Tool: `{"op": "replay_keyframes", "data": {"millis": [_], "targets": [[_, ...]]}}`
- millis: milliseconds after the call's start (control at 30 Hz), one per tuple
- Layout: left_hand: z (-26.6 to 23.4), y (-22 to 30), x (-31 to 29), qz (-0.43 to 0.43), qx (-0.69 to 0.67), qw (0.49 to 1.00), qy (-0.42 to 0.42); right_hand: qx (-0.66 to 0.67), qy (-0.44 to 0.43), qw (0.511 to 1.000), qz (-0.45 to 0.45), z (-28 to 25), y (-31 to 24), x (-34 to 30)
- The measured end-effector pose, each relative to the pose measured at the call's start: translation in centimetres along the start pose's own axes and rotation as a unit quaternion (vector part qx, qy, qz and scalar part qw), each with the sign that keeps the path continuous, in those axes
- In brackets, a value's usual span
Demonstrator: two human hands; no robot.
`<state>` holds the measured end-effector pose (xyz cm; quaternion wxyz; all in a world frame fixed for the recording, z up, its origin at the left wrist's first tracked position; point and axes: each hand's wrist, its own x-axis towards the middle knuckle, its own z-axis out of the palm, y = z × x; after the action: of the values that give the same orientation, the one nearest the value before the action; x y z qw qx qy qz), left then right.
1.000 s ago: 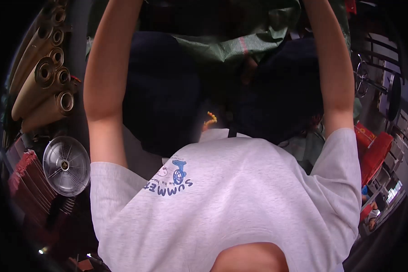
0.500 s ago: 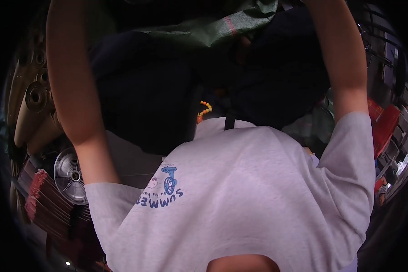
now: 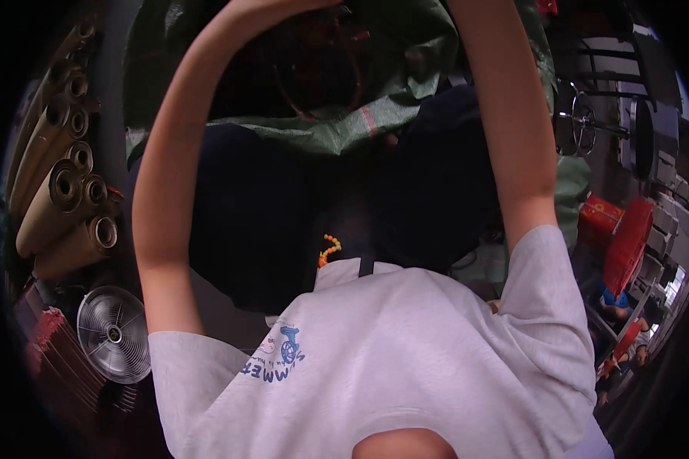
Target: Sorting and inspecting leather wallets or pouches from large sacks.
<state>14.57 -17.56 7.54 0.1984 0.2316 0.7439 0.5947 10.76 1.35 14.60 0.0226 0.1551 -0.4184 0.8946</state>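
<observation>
A large green woven sack (image 3: 344,131) lies open beyond my knees, its near rim sagging between my dark-trousered legs. Its inside is very dark; thin reddish cord-like loops (image 3: 356,73) show there, too dim to name. My left arm arches over the sack's left side, and only a strip of my left hand (image 3: 283,8) appears at the upper edge, its fingers cut off. Along the sack's right side reaches my right forearm (image 3: 505,99); that hand lies beyond the picture. What either hand touches is hidden.
Brown rolls (image 3: 65,187) are stacked at the left, above a round metal fan (image 3: 113,335) and reddish striped material (image 3: 61,359). To the right stand a stool with a chrome base (image 3: 583,118) and red packages (image 3: 628,245). Another person (image 3: 628,329) is farther right.
My view has shifted, bringing more of the sack and its dark inside into sight. Both forearms now lean inward, the left one bending toward the middle at the top.
</observation>
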Motion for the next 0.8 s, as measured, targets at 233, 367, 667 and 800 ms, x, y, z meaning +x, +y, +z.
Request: {"op": "replay_keyframes", "data": {"millis": [233, 367, 667, 800], "targets": [[-1.1, -0.4, -0.2, 0.028, -0.07, 0.997, -0.018, 0.058, -0.158, 0.976, 0.137, -7.0, -3.0, 0.6], [-3.5, 0.0, -0.5, -0.017, -0.135, 0.99, 0.04, -0.061, -0.185, 0.958, 0.21, -7.9, -5.1, 0.0], [-7.0, 0.6, -2.6, -0.036, -0.2, 0.97, 0.137, -0.162, 0.056, 0.931, 0.321, -6.2, -5.4, -3.0], [-6.8, 0.6, -2.5, 0.025, -0.292, 0.943, 0.157, -0.196, 0.096, 0.956, 0.196, -3.1, -5.7, -4.5]]}}
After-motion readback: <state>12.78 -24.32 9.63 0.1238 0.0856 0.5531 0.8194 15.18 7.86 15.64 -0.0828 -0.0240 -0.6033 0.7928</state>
